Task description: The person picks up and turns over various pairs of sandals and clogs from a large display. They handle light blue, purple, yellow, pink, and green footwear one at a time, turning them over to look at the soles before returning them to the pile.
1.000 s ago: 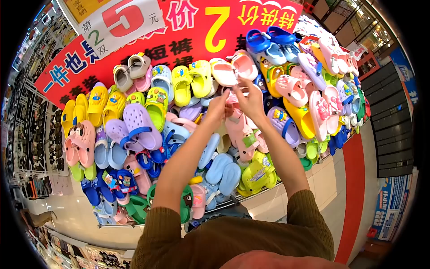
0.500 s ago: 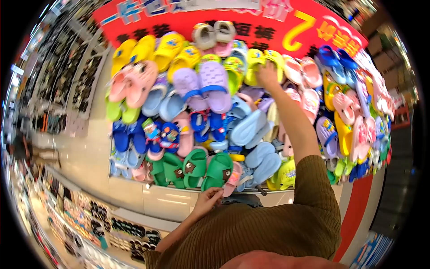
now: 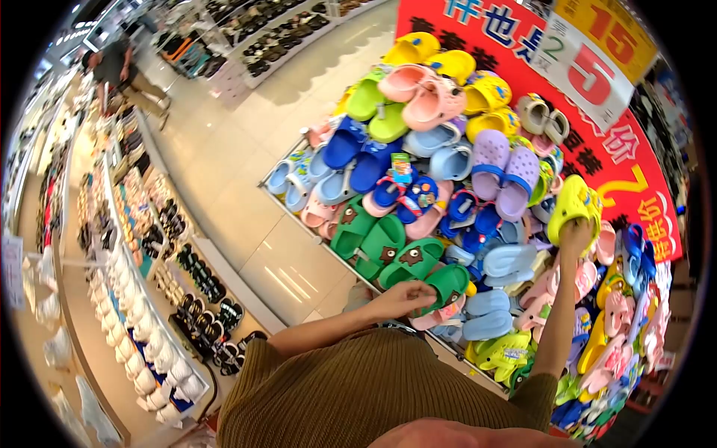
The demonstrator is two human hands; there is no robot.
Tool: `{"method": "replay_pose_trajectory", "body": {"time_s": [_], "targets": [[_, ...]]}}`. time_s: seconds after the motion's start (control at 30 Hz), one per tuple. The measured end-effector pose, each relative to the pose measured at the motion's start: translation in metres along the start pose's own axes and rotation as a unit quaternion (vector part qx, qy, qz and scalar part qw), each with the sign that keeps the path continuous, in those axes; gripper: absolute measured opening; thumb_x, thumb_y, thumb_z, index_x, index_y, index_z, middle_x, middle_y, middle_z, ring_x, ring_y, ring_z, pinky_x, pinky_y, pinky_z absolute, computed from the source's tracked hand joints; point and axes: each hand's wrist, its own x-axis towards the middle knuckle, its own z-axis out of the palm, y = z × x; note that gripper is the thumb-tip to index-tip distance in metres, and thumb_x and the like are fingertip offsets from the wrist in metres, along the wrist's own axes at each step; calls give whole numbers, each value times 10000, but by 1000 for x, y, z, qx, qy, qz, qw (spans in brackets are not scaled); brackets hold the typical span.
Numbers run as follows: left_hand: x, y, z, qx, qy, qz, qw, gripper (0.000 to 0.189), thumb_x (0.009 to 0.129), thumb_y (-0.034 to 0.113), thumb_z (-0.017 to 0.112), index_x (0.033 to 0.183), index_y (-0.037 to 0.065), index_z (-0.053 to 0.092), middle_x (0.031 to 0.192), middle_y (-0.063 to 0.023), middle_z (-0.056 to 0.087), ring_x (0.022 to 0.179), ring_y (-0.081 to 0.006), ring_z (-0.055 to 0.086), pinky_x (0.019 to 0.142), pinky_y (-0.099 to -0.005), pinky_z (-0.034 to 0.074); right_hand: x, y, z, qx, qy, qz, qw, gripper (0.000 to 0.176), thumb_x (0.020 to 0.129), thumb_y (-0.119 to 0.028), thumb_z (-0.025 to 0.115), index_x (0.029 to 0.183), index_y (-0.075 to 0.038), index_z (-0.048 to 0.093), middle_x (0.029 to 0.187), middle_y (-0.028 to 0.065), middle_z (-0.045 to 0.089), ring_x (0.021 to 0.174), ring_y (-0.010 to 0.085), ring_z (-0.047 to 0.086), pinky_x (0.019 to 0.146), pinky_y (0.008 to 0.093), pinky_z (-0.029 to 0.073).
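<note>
My right hand (image 3: 573, 233) is at the yellow-green clogs (image 3: 573, 203) at the right of the pile, its fingers tucked into their openings and hidden. My left hand (image 3: 409, 299) is at the front edge of the display, its fingers pinched beside the green slippers (image 3: 448, 284); what they hold, if anything, I cannot make out. A pink slipper (image 3: 435, 318) lies just under that hand. Between my hands are light blue slippers (image 3: 487, 313). Purple clogs (image 3: 506, 170) lie farther back, left of the yellow-green pair.
A red sign (image 3: 515, 45) with a price card (image 3: 590, 67) stands behind the pile. Shoe shelves (image 3: 142, 299) run along the left. A person (image 3: 119, 71) stands in the far left aisle. A metal rail (image 3: 299, 224) edges the display.
The view has turned, so the pile now sits farther right. My right hand has raised the yellow-green clogs from their place. My left hand is now nearer the green slippers.
</note>
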Motion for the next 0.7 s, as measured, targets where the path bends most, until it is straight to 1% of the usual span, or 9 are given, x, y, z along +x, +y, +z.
{"method": "replay_pose_trajectory", "body": {"time_s": [0.03, 0.1, 0.17, 0.23, 0.33, 0.37, 0.47, 0.53, 0.7], "targets": [[-2, 19, -2, 12, 7, -5, 1000, 452, 990, 350, 645, 1302, 31, 573, 969, -29, 650, 821, -108, 627, 663, -268, 521, -16, -16, -21, 21, 51, -40, 998, 291, 870, -133, 627, 1101, 42, 637, 1330, 313, 544, 1195, 468, 537, 1026, 489, 438], [4, 29, -9, -20, 36, 72, 997, 488, 993, 359, 635, 1346, 39, 531, 983, -33, 634, 828, -115, 622, 678, -277, 523, -52, -63, -61, 172, 53, -13, 984, 360, 870, -128, 647, 1186, 44, 623, 1369, 285, 537, 1277, 463, 485, 1085, 448, 393], [10, 39, -16, -74, 85, 87, 990, 564, 993, 381, 627, 1421, 64, 441, 1131, -92, 603, 961, -157, 606, 768, -314, 531, -93, -116, -97, 252, 21, -20, 967, 402, 853, -71, 635, 1241, 32, 611, 1369, 227, 566, 1320, 425, 474, 1106, 465, 368], [14, 52, -17, -165, 120, 76, 976, 595, 996, 426, 604, 1442, 80, 417, 1204, -111, 582, 1069, -183, 583, 838, -344, 527, -115, -186, -141, 231, -11, -150, 961, 419, 835, -79, 668, 1241, 11, 621, 1355, 216, 576, 1309, 437, 477, 1114, 504, 357], [20, 58, -25, -254, 77, 2, 964, 633, 999, 520, 542, 1445, 87, 421, 1350, -108, 571, 1206, -207, 575, 955, -408, 511, -162, -233, -127, 271, -28, -314, 909, 322, 726, -57, 709, 1039, 6, 668, 1213, 198, 620, 1232, 407, 537, 1092, 615, 345], [19, 63, -22, -298, 34, 11, 954, 591, 1007, 496, 545, 1423, 86, 456, 1325, -91, 615, 1171, -206, 622, 960, -394, 527, -175, -242, -121, 291, -61, -358, 885, 270, 687, -45, 711, 948, 11, 670, 1153, 195, 631, 1189, 383, 570, 1081, 644, 345], [7, 59, -20, -259, 92, 14, 961, 545, 1020, 468, 543, 1382, 62, 500, 1236, -76, 652, 1090, -164, 650, 929, -339, 543, -193, -271, -119, 303, -133, -352, 876, 176, 656, -6, 674, 821, 29, 625, 1083, 176, 624, 1028, 342, 644, 1065, 675, 347], [2, 44, -32, -252, 96, 8, 963, 563, 1024, 475, 532, 1381, 41, 498, 1242, -78, 652, 1081, -170, 655, 911, -327, 546, -201, -277, -118, 304, -162, -346, 872, 151, 639, -8, 670, 780, 18, 620, 1101, 159, 644, 1057, 311, 642, 1088, 668, 330], [-10, 9, -30, -298, 219, 24, 929, 563, 1028, 487, 518, 1325, 9, 539, 1170, -94, 686, 969, -186, 690, 832, -344, 568, -211, -289, -120, 315, -203, -345, 861, 101, 646, -17, 660, 736, 4, 618, 1116, 135, 655, 1069, 285, 636, 1111, 660, 310]]}}
